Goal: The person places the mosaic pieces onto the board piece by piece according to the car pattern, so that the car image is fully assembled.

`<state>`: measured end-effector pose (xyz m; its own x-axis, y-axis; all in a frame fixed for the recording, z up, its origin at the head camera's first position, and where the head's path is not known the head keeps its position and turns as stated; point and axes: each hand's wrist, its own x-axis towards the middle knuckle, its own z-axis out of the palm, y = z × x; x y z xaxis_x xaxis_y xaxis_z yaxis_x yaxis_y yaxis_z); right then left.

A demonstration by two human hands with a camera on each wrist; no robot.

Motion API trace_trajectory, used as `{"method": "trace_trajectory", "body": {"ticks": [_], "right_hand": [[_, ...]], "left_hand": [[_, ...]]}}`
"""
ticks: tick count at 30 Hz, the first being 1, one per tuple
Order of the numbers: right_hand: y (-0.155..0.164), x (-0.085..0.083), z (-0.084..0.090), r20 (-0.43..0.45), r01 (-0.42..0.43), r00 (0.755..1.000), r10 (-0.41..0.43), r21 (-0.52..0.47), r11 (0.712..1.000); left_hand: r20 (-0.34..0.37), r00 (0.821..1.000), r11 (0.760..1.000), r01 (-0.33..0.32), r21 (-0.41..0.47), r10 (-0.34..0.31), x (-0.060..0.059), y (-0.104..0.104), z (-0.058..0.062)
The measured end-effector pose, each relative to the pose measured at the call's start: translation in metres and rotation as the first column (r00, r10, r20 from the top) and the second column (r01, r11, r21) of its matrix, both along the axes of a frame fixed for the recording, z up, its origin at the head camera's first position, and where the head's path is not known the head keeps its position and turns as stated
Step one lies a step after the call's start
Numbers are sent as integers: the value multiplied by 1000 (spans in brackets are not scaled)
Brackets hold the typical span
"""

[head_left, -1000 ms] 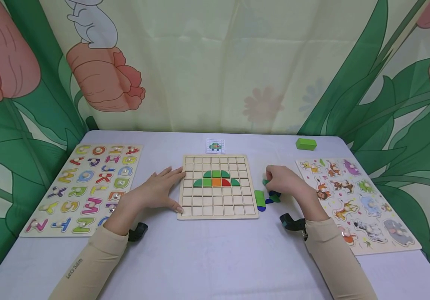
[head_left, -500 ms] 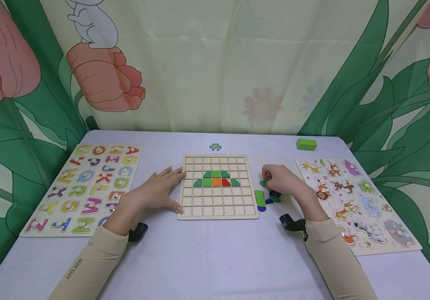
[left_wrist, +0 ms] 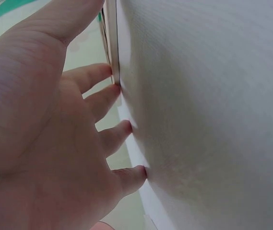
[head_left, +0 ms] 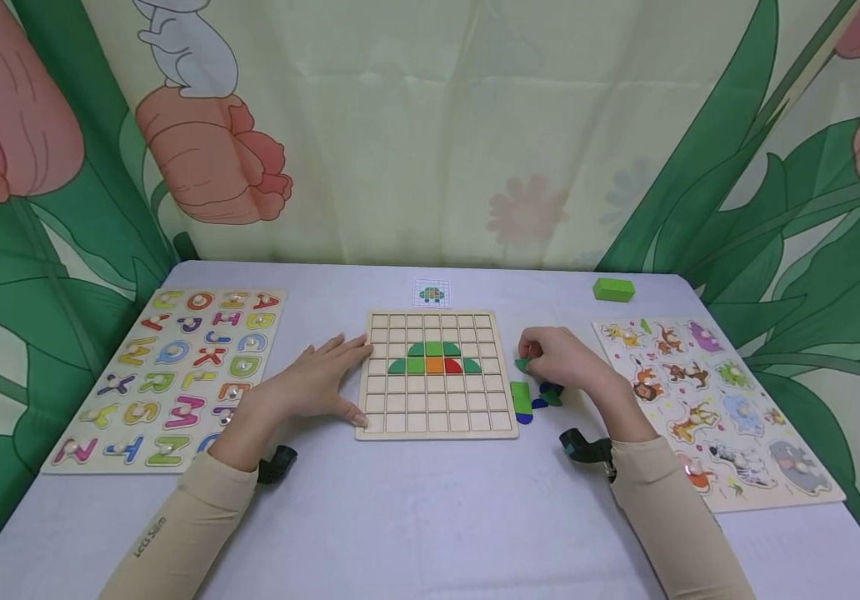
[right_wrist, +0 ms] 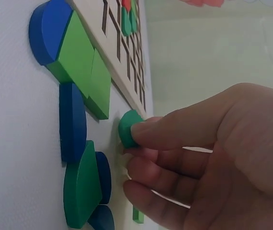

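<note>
The right hand (head_left: 561,360) pinches a green piece (right_wrist: 129,128) just right of the grid board (head_left: 436,373); a light grip could drop it onto the loose pieces (head_left: 531,398) beside the board; the left hand (head_left: 317,382), fingers spread flat, steadies the board's left edge.

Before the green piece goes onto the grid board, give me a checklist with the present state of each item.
1. Right hand grips the dark green piece: ok, pinched between thumb and fingers.
2. Left hand steadies the grid board: ok, fingers rest flat at its left edge.
3. Free cells beside the built pattern: ok, the cells around it are empty.
4. Reference card in sight: ok, it lies behind the board.
5. Piece's shape matches the intended cell: cannot tell, fingers cover most of it.
6. Spare pieces off the board: ok, they lie on the table right of it.
</note>
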<state>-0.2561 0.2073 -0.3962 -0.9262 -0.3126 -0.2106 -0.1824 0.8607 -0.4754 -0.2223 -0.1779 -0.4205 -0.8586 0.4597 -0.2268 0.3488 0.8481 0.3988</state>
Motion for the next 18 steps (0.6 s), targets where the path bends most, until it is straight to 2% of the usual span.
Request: {"method": "trace_trajectory", "body": {"ticks": [7, 18], "right_hand": [[-10, 2, 2, -46, -29, 999, 26, -59, 998], [-37, 10, 5, -43, -79, 996, 73, -155, 985]], "left_hand": [[5, 1000, 1000, -9, -6, 9, 0, 1, 0], [-3, 1000, 1000, -3, 2, 3, 0, 1, -1]]}}
